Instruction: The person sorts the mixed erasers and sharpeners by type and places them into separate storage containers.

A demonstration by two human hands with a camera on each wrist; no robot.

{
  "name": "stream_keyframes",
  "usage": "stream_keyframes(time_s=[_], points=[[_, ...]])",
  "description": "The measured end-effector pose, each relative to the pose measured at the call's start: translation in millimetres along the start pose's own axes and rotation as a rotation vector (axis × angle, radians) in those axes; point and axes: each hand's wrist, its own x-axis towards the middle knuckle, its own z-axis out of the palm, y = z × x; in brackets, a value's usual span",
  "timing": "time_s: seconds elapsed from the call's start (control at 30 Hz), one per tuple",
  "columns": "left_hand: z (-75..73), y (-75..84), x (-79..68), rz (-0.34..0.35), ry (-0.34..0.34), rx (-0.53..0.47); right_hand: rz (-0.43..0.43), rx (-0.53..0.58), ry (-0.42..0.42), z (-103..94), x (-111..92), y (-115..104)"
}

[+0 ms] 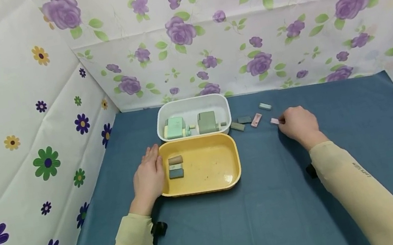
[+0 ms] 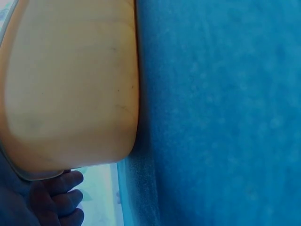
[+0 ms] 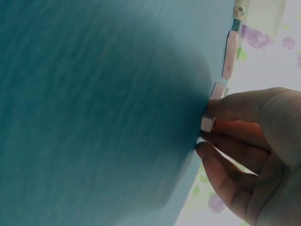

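Note:
My right hand [image 1: 299, 126] pinches a small pale pink block [image 1: 275, 121] between thumb and fingers, close over the blue cloth. In the right wrist view the pink block [image 3: 207, 123] shows between the thumb and fingertips. Left of that hand lie a second pink block [image 1: 256, 120], a whitish block [image 1: 265, 106], a dark block [image 1: 244, 120] and an olive block [image 1: 237, 126]. My left hand [image 1: 149, 177] rests along the left rim of a yellow tray [image 1: 214, 185], its fingers extended. Inside the tray, a tan block [image 1: 175, 160], a cream block [image 1: 175, 167] and a dark grey-blue block [image 1: 176, 173] sit in a column.
Directly behind the yellow tray stands a white tray [image 1: 193, 102]. It holds a mint-green boxy item [image 1: 175, 127] and a grey-green one [image 1: 206, 122], both with small protruding parts. Flower-patterned sheets [image 1: 156, 60] hang at the back and left of the blue cloth [image 1: 272, 213].

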Motion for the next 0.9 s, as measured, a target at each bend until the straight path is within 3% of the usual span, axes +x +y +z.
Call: stream_keyframes(time_s=[0.47, 0.9], points=[[-0.1, -1.0, -0.8, 0.014, 0.01, 0.007, -0.036, 0.031, 0.018, 3.7, -11, 6], [-0.2, 0.3, 0.0, 0.005, 0.0, 0.006, -0.131, 0.163, 0.096, 0.2, -31, -22]])
